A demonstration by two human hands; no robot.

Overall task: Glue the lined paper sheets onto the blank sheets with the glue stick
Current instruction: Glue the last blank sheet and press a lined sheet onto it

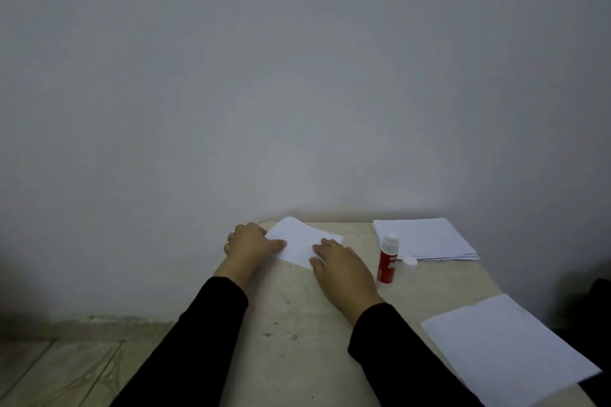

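While you lean over table (297, 324), stack (426, 238) far right, lined sheet (506, 344) near right. Your left hand (249, 243) and right hand (342, 269) press flat, fingers straight, on sheet (299, 243), far edge curling; whether it's lined, hard to tell. Glue (386, 258) upright, uncapped, cap (410, 260) beside.

hands 2 (253, 241) | glue stick 1 (386, 261) | cap 1 (410, 261) | paper stack 1 (426, 238) | loose sheets 2 (302, 243)

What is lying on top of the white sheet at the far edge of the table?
Both hands: left hand on its left end, right hand on its right. The sheet parts under them are hidden.
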